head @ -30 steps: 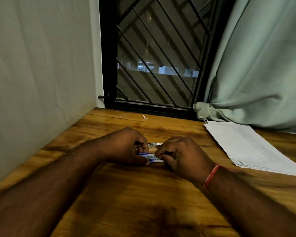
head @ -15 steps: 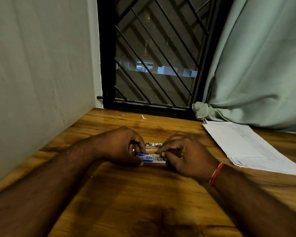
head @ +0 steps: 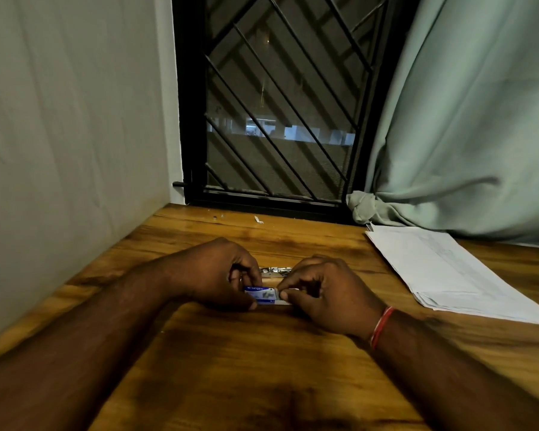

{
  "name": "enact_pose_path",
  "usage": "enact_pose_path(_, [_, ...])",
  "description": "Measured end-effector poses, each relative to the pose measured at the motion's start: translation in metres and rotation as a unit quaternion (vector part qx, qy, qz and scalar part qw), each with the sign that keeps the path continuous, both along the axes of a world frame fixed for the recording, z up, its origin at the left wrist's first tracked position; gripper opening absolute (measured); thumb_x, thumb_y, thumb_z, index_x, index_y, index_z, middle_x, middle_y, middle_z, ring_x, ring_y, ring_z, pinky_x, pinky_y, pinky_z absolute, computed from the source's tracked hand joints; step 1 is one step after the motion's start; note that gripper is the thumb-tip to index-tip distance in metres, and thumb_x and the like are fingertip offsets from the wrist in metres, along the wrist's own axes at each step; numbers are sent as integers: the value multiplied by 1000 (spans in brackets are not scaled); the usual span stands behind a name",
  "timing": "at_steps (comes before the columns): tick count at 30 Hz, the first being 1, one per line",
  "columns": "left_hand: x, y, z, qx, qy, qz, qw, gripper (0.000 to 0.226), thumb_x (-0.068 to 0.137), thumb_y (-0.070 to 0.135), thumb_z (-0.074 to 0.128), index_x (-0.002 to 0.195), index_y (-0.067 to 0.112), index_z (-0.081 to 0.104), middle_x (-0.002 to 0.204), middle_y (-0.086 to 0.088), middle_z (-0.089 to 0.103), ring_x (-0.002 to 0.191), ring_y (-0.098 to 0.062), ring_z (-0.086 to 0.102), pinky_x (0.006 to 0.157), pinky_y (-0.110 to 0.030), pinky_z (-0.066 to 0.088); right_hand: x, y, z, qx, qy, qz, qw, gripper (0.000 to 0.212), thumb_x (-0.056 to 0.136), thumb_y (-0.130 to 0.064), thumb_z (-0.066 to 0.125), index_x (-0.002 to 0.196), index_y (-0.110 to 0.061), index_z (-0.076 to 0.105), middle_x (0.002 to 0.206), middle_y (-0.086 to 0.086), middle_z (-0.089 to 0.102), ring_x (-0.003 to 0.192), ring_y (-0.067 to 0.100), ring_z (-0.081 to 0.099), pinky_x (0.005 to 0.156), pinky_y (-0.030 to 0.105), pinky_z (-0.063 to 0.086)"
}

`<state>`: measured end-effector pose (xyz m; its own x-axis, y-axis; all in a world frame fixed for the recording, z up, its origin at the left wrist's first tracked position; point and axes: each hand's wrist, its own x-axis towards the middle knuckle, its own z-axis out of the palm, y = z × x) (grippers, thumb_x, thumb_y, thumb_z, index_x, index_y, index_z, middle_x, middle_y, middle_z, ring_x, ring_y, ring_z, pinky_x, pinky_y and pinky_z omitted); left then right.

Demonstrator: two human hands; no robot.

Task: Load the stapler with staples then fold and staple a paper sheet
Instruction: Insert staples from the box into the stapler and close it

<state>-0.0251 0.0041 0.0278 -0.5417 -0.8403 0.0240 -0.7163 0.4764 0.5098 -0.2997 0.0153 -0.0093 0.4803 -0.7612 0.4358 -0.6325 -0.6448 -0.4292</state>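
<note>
Staple box, small, blue-and-white cardboard (head: 260, 295): lies low over the brown wooden table (head: 262, 374), near the middle, held between both hands. Cannot tell whether it touches the wood.
Left hand (head: 218, 275): fingers curled round the box's left end, thumb under its near edge.
Right hand (head: 327, 293): thumb and forefinger pinch the box's right end, other fingers curled in. A white edge shows at that end beneath the fingertips. Red thread band (head: 381, 328) on the right wrist.
Just beyond the box, in the gap between the hands: shiny silver metal stapler part (head: 274, 270) on the table, mostly hidden; cannot tell whether it is open.
Right of the hands, well apart: stack of white paper sheets (head: 448, 269), lying flat, angled, edges slightly fanned at the near corner.
Farther, near the table's far edge: small white paper scrap (head: 258, 219) and a few specks.
Far: black metal window grille with diagonal bars (head: 277, 119), dark outside. Pale green curtain (head: 464, 119) at far right, its hem bunched on the table behind the sheets. Plain grey wall (head: 59, 135) along the left.
</note>
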Motion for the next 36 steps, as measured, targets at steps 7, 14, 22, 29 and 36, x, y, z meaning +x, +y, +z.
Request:
enact_pose_path(7, [14, 0, 6, 37, 39, -1, 999, 39, 73, 32, 102, 107, 33, 81, 91, 6, 82, 77, -10, 76, 72, -30, 64, -17, 0, 12, 95, -4, -10, 995, 49, 77, -40, 100, 122, -36, 82, 101, -23, 75, 93, 6, 70, 76, 26, 62])
enact_pose_path(14, [10, 0, 6, 47, 37, 1, 998, 37, 77, 26, 99, 110, 30, 83, 92, 8, 84, 83, -12, 81, 80, -36, 68, -18, -6, 6, 156, -60, -14, 986, 35, 76, -23, 102, 107, -29, 86, 92, -8, 82, 79, 7, 75, 79, 32, 68])
enact_pose_path(22, [7, 2, 6, 37, 41, 10, 998, 35, 79, 27, 98, 111, 31, 84, 92, 12, 83, 82, -6, 79, 69, -19, 60, -20, -8, 5, 158, -80, -10, 984, 17, 78, -18, 100, 91, -18, 90, 102, -12, 84, 70, -1, 72, 63, 14, 54])
enact_pose_path(29, [8, 1, 5, 31, 44, 11, 998, 34, 80, 26, 97, 110, 35, 83, 93, 13, 83, 85, -10, 79, 75, -25, 65, -23, -14, 2, 154, -70, -2, 986, 16, 82, -14, 97, 95, -22, 90, 110, -14, 82, 79, 15, 78, 75, 29, 64])
enact_pose_path(36, [8, -1, 3, 6, 29, 11, 999, 34, 82, 28, 95, 112, 37, 83, 95, 18, 81, 84, -2, 76, 70, -19, 59, -22, -14, 0, 142, -78, 5, 987, 16, 83, -11, 96, 93, -22, 90, 106, -13, 83, 93, 5, 78, 83, 27, 64])
